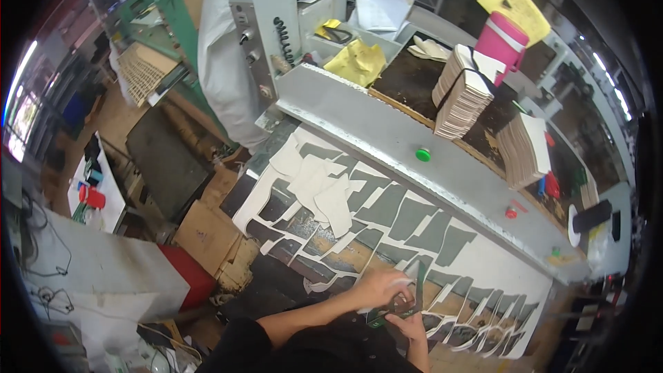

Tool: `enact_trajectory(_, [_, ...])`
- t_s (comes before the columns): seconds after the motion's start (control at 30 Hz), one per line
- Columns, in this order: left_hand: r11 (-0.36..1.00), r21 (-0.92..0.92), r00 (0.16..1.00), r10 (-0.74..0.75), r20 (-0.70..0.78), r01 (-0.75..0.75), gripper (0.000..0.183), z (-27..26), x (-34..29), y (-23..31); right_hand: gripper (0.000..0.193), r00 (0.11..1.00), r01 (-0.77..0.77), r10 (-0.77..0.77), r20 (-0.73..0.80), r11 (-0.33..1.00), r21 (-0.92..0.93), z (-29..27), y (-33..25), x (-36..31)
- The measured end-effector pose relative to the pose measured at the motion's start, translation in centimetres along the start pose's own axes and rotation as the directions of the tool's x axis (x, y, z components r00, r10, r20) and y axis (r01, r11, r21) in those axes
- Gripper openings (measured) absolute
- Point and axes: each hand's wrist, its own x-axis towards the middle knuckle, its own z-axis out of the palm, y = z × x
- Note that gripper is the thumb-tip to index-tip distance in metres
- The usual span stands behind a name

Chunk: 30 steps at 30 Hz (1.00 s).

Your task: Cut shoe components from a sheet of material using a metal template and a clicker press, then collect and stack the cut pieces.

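A green-edged cutting die (420, 278), an open metal frame, is held low over the front of the work surface. My right hand (409, 323) grips its near end, thumb on the rim. My left hand (381, 287) is closed at the die, its fingers curled inside the frame; what they pinch is too small to make out. Beneath both hands lies a cream sheet (476, 252) with rows of shaped cut-outs, some only narrow strips. Loose cream cut pieces (321, 183) are heaped on the sheet's left part.
Behind the sheet runs a grey machine beam (387, 124) with a green button (423, 155) and a red button (511, 213). On the machine top stand a tied stack of cut pieces (459, 100), another stack (518, 155) and a pink jug (498, 41). Cardboard (207, 235) lies left.
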Motion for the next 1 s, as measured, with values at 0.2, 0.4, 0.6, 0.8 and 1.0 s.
enact_trajectory(0.2, [0.998, -0.006, 0.845, 0.052, -0.532, -0.065, 0.022, -10.7, 3.2, -0.9, 0.059, 0.989, 0.139, -0.145, -0.036, 0.982, -0.128, 1.3, -2.1, -4.5])
enact_trajectory(0.4, [0.981, -0.004, 0.722, -0.144, -0.677, 0.191, 0.053, -18.6, 7.4, -7.0, 0.043, 0.886, 0.111, -0.186, -0.425, 0.975, -0.195, 5.1, -3.5, -6.8])
enact_trajectory(0.6, [0.959, 0.216, 0.715, 0.021, -0.699, 0.183, 0.057, -14.8, -1.3, -10.1, 0.026, 0.639, 0.123, -0.072, -0.766, 0.992, 0.009, 5.9, -3.5, -8.0])
enact_trajectory(0.8, [0.985, -0.127, 0.762, -0.172, -0.624, 0.118, 0.036, -18.8, -10.0, -6.4, 0.041, 0.641, 0.171, -0.058, -0.765, 0.983, 0.069, -0.9, -5.6, -5.1])
enact_trajectory(1.0, [0.804, 0.562, 0.340, 0.593, -0.730, -0.194, 0.043, -28.2, -14.1, 14.7, 0.033, 0.906, -0.127, -0.361, -0.220, 0.265, -0.956, -9.7, -14.1, 0.1])
